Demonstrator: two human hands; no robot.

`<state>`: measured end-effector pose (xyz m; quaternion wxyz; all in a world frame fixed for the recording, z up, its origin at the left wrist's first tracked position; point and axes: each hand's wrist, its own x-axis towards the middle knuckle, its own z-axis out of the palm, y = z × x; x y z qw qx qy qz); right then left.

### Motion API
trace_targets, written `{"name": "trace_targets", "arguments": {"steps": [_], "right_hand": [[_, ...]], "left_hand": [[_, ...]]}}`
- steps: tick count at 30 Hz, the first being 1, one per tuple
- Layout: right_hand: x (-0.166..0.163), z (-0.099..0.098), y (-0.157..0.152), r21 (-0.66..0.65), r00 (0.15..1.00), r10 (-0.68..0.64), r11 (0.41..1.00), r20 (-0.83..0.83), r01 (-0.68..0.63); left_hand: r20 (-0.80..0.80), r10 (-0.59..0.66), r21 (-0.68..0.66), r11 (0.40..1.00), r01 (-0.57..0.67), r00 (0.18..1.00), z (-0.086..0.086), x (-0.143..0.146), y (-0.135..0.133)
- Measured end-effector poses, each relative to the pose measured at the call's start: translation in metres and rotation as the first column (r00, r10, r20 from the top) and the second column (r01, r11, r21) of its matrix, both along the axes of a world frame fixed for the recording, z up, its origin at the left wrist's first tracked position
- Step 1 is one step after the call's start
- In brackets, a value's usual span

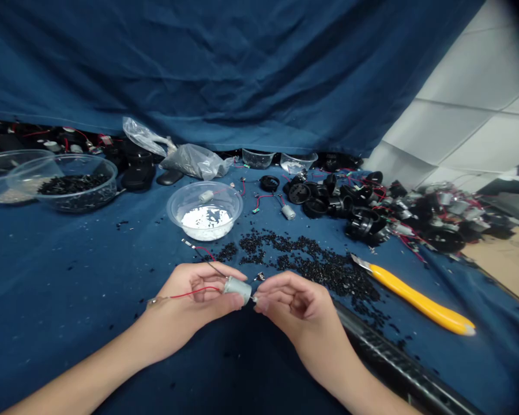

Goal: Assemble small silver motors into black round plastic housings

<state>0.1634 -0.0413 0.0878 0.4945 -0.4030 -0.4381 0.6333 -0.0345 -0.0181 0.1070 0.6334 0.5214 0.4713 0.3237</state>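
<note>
Pinching from both sides, the left hand [190, 300] closes its fingertips around a small silver DC motor [237, 289], while the curled fingertips of the right hand [294, 305] meet the motor's end; whether they grip it or only touch it is hard to tell. In the head view, the motor sits between the hands. It looks light, stiff and slippery, so its metal body seems the safest hold, sparing the thin red wire [194, 294] running toward 9 o'clock. Black plastic granules [311, 265] spread toward 1 o'clock, a yellow utility knife [415, 297] lies at 3 o'clock, and a clear bowl of white granules [205, 210] stands at 12 o'clock.
</note>
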Motion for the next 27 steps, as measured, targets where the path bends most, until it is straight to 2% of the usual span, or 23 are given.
{"name": "trace_targets", "arguments": {"steps": [6,11,15,19,25,27], "right_hand": [[-0.001,-0.001,0.000,-0.012,1.000,0.015,1.000,-0.018,-0.016],[-0.001,-0.001,0.000,-0.028,1.000,0.011,1.000,0.013,-0.010],[0.000,-0.001,0.000,-0.035,0.999,0.029,0.999,0.027,-0.028],[0.000,0.000,0.001,-0.053,1.000,0.025,0.998,0.016,-0.024],[-0.001,0.002,0.000,-0.057,0.998,0.031,0.998,0.048,-0.028],[0.000,0.002,0.000,-0.065,0.999,0.039,0.997,0.032,-0.037]], "left_hand": [[0.014,-0.005,0.004,1.000,0.005,1.000,0.007,0.005,-0.002],[-0.094,-0.035,0.055,0.998,0.041,0.995,0.011,0.005,-0.003],[-0.209,-0.037,0.064,0.997,0.051,0.977,0.007,0.004,-0.006],[-0.232,-0.048,0.076,0.995,0.067,0.971,0.003,0.003,-0.008],[-0.284,-0.163,0.073,0.979,0.191,0.945,0.011,0.003,-0.003],[-0.290,-0.156,0.069,0.981,0.183,0.944,0.013,0.003,-0.003]]}}
